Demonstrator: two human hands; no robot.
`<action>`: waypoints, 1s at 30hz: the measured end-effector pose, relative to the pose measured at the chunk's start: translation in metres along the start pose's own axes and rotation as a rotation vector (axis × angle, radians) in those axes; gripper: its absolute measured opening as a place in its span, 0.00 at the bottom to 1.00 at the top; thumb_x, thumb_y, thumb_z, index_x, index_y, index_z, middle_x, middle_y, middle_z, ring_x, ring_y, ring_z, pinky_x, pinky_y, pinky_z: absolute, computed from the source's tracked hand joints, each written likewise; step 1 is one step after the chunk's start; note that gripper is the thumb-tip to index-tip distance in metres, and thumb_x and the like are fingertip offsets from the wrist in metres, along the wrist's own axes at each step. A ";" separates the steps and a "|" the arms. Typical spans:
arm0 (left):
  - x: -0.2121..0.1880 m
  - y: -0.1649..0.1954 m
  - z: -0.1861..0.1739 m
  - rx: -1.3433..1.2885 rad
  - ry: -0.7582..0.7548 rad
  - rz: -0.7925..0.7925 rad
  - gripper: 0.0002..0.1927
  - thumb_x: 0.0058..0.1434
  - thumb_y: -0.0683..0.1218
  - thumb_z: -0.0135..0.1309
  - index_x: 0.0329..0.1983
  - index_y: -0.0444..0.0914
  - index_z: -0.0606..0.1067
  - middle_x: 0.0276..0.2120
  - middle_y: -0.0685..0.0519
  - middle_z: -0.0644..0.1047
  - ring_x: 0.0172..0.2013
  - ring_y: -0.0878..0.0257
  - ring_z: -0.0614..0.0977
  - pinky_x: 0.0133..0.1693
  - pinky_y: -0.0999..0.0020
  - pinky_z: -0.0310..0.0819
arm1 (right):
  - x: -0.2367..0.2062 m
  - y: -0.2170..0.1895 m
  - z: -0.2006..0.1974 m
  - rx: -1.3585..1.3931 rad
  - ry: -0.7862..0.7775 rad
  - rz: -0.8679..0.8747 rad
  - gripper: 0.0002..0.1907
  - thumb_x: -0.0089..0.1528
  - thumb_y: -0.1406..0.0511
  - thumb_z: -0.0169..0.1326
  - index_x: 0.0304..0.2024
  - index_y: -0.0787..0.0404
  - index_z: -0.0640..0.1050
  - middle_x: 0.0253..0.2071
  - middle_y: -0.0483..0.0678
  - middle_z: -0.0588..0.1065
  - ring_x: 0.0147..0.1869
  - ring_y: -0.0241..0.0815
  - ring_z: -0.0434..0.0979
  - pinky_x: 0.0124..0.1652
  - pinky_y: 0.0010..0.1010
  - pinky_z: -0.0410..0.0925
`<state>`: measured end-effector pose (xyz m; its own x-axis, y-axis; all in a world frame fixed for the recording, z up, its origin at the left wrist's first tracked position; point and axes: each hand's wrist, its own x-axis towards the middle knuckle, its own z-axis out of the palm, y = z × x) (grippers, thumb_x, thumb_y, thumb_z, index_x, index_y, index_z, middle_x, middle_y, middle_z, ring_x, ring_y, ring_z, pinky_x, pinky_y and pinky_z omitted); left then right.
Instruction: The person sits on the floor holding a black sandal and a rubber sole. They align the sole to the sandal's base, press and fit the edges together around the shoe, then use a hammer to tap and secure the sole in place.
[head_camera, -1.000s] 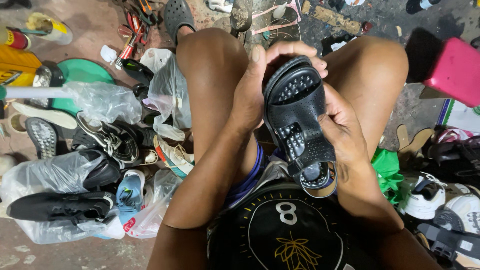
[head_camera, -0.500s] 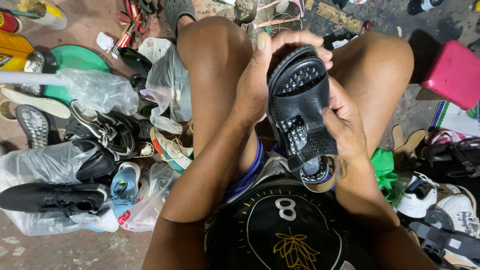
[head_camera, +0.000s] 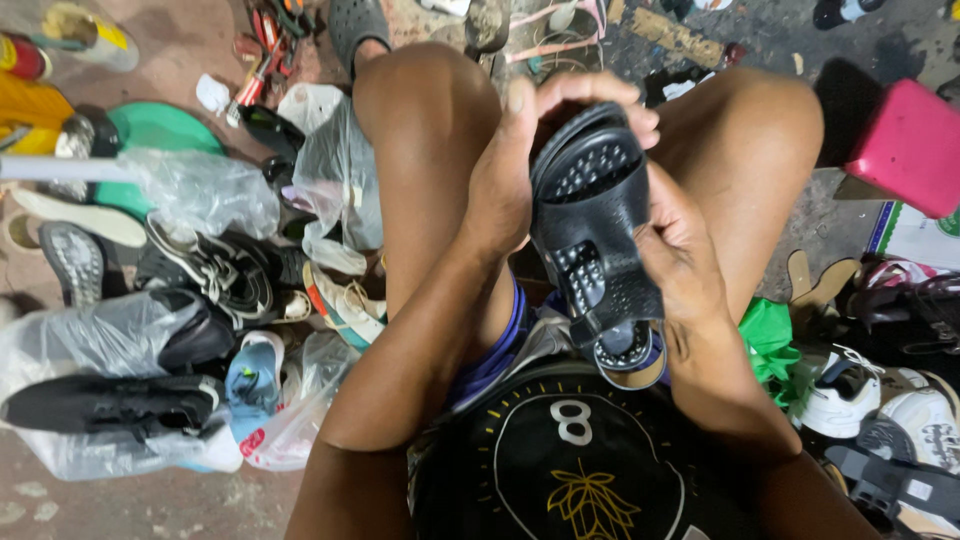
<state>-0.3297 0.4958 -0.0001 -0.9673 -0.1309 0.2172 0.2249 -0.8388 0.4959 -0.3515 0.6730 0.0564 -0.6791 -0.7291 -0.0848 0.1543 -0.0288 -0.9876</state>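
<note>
1. I sit low with my knees apart and hold a black sandal (head_camera: 597, 235) between them, sole side toward me, toe end up.
2. My left hand (head_camera: 515, 165) is curled shut around the toe end: the palm lies along the left edge and the fingers (head_camera: 600, 88) wrap over the top.
3. My right hand (head_camera: 685, 255) grips the right edge near the middle, fingers closed behind the sandal, thumb pressed on the studded sole.
4. The heel end hangs just above my black shirt (head_camera: 570, 460).
5. Against the frame half a second ago, the sandal sits at much the same tilt and both hands keep their grip; the view has shifted only slightly.
6. To my left, shoes lie in a heap on the floor: a black shoe (head_camera: 110, 402) on a clear plastic bag (head_camera: 90, 335), a blue sandal (head_camera: 252, 372) beside it, and a green plate (head_camera: 150, 130) further up.
7. To my right stand a pink stool (head_camera: 910, 150), a green bag (head_camera: 770, 335) and a white sneaker (head_camera: 845, 395).
8. My right fingertips are hidden behind the sandal, and the stool is cut off by the frame's edge.
</note>
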 end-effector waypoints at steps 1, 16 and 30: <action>0.000 0.001 0.000 0.013 -0.009 0.005 0.44 0.75 0.73 0.31 0.60 0.26 0.71 0.51 0.36 0.79 0.53 0.49 0.82 0.62 0.54 0.75 | 0.000 0.000 0.000 0.006 0.003 -0.003 0.29 0.72 0.56 0.54 0.69 0.69 0.67 0.57 0.44 0.75 0.58 0.32 0.75 0.57 0.25 0.68; -0.004 0.011 0.005 0.036 -0.010 0.018 0.43 0.76 0.72 0.32 0.57 0.27 0.71 0.50 0.37 0.78 0.53 0.50 0.81 0.61 0.54 0.75 | -0.003 0.006 0.001 -0.003 0.031 0.032 0.27 0.71 0.59 0.52 0.66 0.70 0.68 0.55 0.44 0.73 0.57 0.32 0.72 0.57 0.26 0.66; -0.005 0.011 0.005 -0.002 -0.051 0.090 0.40 0.75 0.70 0.41 0.59 0.27 0.69 0.52 0.36 0.77 0.54 0.50 0.81 0.63 0.53 0.74 | 0.001 0.002 0.002 0.006 0.014 0.014 0.27 0.71 0.58 0.52 0.65 0.70 0.69 0.55 0.44 0.74 0.56 0.32 0.73 0.57 0.25 0.67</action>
<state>-0.3215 0.4903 0.0085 -0.9359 -0.1786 0.3037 0.3104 -0.8257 0.4710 -0.3502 0.6712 0.0549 -0.6865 -0.7202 -0.1003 0.1682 -0.0230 -0.9855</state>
